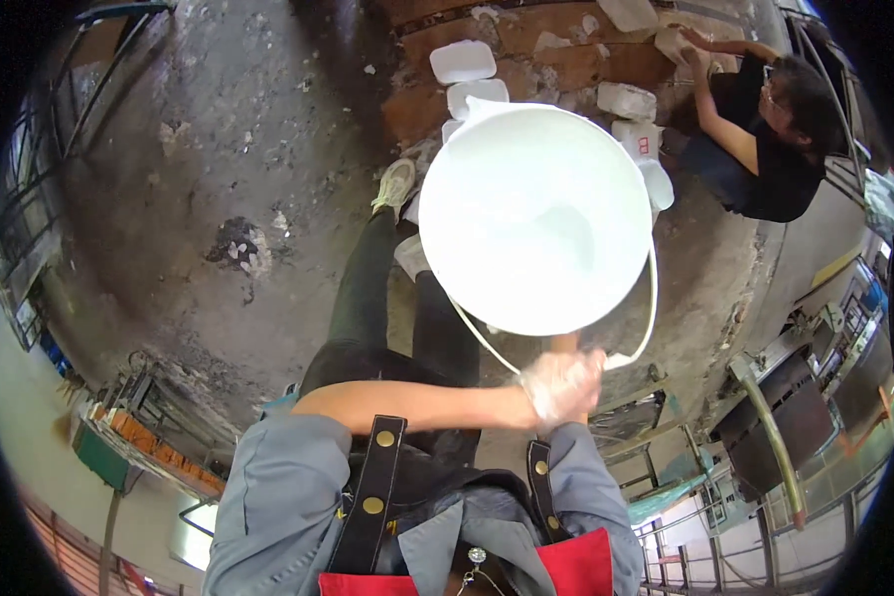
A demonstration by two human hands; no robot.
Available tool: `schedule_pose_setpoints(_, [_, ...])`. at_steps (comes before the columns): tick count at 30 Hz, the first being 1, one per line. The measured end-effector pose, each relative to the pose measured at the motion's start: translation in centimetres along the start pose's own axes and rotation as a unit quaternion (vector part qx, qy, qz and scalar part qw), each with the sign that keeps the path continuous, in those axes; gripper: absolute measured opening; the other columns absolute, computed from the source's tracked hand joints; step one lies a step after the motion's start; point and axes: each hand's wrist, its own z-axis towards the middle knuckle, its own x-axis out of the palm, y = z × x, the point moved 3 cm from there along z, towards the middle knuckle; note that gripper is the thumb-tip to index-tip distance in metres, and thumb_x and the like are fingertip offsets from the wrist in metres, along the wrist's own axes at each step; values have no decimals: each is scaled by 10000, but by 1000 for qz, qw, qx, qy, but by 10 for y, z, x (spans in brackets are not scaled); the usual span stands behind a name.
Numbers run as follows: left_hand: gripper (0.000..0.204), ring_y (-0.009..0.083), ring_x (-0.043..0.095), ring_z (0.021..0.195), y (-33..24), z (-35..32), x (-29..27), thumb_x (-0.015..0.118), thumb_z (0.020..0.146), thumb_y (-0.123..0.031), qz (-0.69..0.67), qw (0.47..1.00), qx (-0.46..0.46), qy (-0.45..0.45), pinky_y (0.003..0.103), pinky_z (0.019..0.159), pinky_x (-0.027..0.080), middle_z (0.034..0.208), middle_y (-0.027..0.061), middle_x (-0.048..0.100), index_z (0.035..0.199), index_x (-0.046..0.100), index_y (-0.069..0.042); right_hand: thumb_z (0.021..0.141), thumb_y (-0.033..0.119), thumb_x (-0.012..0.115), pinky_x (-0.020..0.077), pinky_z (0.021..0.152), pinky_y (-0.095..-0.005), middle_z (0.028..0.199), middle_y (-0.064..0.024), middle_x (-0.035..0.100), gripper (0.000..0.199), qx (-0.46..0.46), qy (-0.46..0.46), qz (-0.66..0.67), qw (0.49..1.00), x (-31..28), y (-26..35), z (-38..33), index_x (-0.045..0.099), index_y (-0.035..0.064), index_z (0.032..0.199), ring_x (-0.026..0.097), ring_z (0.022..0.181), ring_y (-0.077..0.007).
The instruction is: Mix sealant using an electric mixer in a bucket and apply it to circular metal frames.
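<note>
A large white bucket (526,214) with a pouring lip and a wire handle (655,298) is held up in front of me, its mouth facing me. My left arm reaches across my body. My left hand (561,385), in a thin translucent glove, is closed on the handle beside its white grip. Inside, the bucket is bright white with a faint grey patch; I cannot tell what it holds. My right forearm (564,343) passes behind my left hand and up under the bucket, which hides my right hand.
White blocks or tubs (463,62) stand beyond the bucket on brown boards (407,84). At the far right a crouching person (755,139) handles a pale block (671,45). Rough grey floor (199,169) spreads to the left. A metal railing (770,437) stands at the right.
</note>
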Motion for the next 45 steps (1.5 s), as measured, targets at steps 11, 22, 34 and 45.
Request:
schedule_pose_setpoints(11, [221, 358, 632, 661, 18, -19, 26, 477, 758, -77, 13, 999, -49, -18, 425, 583, 526, 851, 273, 595, 939, 484, 50, 861, 442, 371, 303, 960, -521, 989, -97, 511, 470, -7, 131, -36, 991, -5, 14, 36, 463, 40, 1086, 445, 1058, -287])
schedule_pose_setpoints(22, [166, 324, 646, 681, 111, 54, -18, 458, 789, -120, 57, 984, -159, -48, 417, 593, 518, 736, 183, 636, 898, 530, -17, 830, 401, 438, 364, 837, -500, 973, -80, 482, 400, 10, -119, -97, 988, 101, 42, -76, 458, 51, 1022, 436, 989, -258])
schedule_pose_setpoints(34, [291, 320, 645, 698, 119, 39, -16, 456, 768, -105, 36, 983, -110, -145, 405, 607, 519, 757, 176, 639, 1027, 550, -12, 760, 319, 552, 378, 753, -376, 849, -31, 514, 235, -63, -88, -208, 972, 155, 78, -146, 523, 102, 846, 462, 892, -217])
schedule_pose_setpoints(45, [299, 315, 641, 668, 82, 16, -44, 456, 744, -82, -85, 966, -89, -225, 406, 587, 513, 726, 173, 631, 1016, 552, -4, 744, 266, 578, 435, 760, -363, 777, -33, 591, 184, -136, -47, -281, 949, 195, 119, -207, 587, 96, 813, 535, 793, -208])
